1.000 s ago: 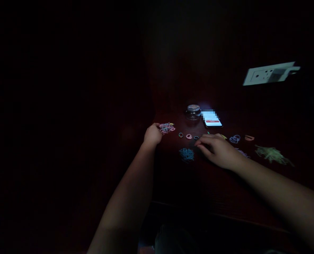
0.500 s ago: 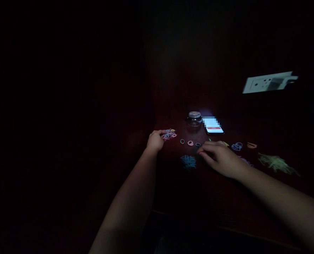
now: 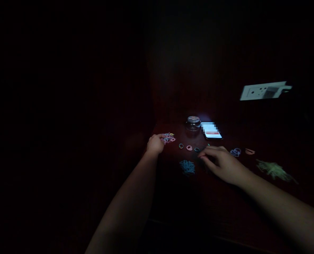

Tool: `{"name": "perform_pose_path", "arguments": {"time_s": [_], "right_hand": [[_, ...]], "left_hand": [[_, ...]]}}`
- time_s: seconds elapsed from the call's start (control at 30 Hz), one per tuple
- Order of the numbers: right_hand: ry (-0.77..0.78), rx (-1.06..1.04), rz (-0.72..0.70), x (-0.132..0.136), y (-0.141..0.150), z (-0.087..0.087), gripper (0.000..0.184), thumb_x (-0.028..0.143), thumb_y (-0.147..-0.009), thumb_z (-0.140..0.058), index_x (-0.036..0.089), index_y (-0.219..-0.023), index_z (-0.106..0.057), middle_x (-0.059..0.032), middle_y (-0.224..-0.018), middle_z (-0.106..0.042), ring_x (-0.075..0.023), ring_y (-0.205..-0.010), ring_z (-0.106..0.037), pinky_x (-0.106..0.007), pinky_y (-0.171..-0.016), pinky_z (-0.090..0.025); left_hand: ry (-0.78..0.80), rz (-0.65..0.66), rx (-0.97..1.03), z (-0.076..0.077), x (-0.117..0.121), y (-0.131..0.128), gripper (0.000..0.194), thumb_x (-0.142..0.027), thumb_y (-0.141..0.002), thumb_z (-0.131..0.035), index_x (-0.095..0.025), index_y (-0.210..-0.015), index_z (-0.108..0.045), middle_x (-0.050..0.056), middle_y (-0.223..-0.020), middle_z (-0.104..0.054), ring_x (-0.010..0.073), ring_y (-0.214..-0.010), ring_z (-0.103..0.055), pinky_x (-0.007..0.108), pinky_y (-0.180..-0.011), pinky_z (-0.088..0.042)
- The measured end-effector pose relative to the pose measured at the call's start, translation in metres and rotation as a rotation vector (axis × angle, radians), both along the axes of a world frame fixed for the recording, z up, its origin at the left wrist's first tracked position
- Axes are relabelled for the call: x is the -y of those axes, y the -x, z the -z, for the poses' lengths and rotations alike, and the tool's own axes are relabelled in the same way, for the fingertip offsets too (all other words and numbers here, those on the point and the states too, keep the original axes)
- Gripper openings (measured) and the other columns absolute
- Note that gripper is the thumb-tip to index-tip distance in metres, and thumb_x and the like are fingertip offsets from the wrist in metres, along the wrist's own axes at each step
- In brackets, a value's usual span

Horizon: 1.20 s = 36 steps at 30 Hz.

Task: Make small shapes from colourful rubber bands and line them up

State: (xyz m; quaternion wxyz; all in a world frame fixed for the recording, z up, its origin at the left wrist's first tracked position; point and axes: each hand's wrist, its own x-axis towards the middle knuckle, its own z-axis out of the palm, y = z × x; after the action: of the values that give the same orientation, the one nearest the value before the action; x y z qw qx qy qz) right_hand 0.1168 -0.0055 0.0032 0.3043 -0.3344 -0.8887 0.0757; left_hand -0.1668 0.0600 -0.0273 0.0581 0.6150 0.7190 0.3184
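Note:
My left hand point(image 3: 155, 144) rests at the left edge of a mixed pile of small coloured elastic bands point(image 3: 169, 138), a finger stretched onto it. My right hand point(image 3: 224, 163) hovers low over the table, thumb and fingertips pinched together; whatever they hold is too small to make out. Just left of those fingertips lies a dark blue ring-shaped band point(image 3: 196, 150). A pink ring-shaped band point(image 3: 189, 148) and a greenish one point(image 3: 181, 146) continue the row leftward. Closer to me is a heap of blue bands point(image 3: 188, 167).
Behind the row stand a clear lidded jar point(image 3: 193, 123) and a lit phone point(image 3: 212, 131). Right of my right hand lie purple bands point(image 3: 235, 152), an orange band point(image 3: 250, 151) and a yellow-green heap point(image 3: 274, 170). A wall socket point(image 3: 264, 91) holds a plug. Surroundings are very dark.
The camera view has tilted, so everything sits slightly lower. My right hand has shifted a little, now covering the yellow and purple bands beside it. My left hand stays at the mixed pile.

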Motion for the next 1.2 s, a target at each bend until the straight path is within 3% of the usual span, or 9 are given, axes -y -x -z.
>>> {"name": "perform_pose_path", "arguments": {"time_s": [0.27,0.9,1.2], "right_hand": [[0.018,0.0,-0.006,-0.0018,-0.0018,0.0012,0.017,0.026,-0.09,-0.05,0.022,-0.086,-0.067,-0.0025,-0.083,-0.069,-0.0179,-0.075,-0.062,-0.034,-0.076,-0.044],[0.019,0.007,-0.012,0.0009,-0.0013,-0.0018,0.017,0.026,-0.089,-0.051,0.022,-0.079,-0.063,-0.0001,-0.072,-0.062,-0.0161,-0.067,-0.057,-0.033,-0.07,-0.041],[0.024,0.007,-0.011,-0.0009,-0.0031,-0.0002,0.017,0.025,-0.089,-0.051,0.022,-0.077,-0.063,0.0003,-0.07,-0.061,-0.0156,-0.066,-0.057,-0.033,-0.071,-0.042]], "left_hand": [[-0.07,0.0,0.065,0.0045,-0.0043,0.0042,0.024,-0.018,-0.085,-0.05,-0.021,-0.098,-0.071,0.006,-0.103,-0.071,0.0156,-0.086,-0.063,0.025,-0.081,-0.047],[-0.121,-0.062,0.274,-0.0047,0.0009,0.0025,0.012,-0.017,-0.079,-0.059,-0.019,-0.086,-0.069,0.003,-0.078,-0.073,0.014,-0.069,-0.065,0.023,-0.067,-0.047],[-0.263,-0.103,0.465,-0.0024,-0.0084,0.0033,0.018,-0.026,-0.078,-0.066,-0.017,-0.092,-0.073,0.006,-0.088,-0.074,0.0158,-0.081,-0.068,0.023,-0.071,-0.051]]}}
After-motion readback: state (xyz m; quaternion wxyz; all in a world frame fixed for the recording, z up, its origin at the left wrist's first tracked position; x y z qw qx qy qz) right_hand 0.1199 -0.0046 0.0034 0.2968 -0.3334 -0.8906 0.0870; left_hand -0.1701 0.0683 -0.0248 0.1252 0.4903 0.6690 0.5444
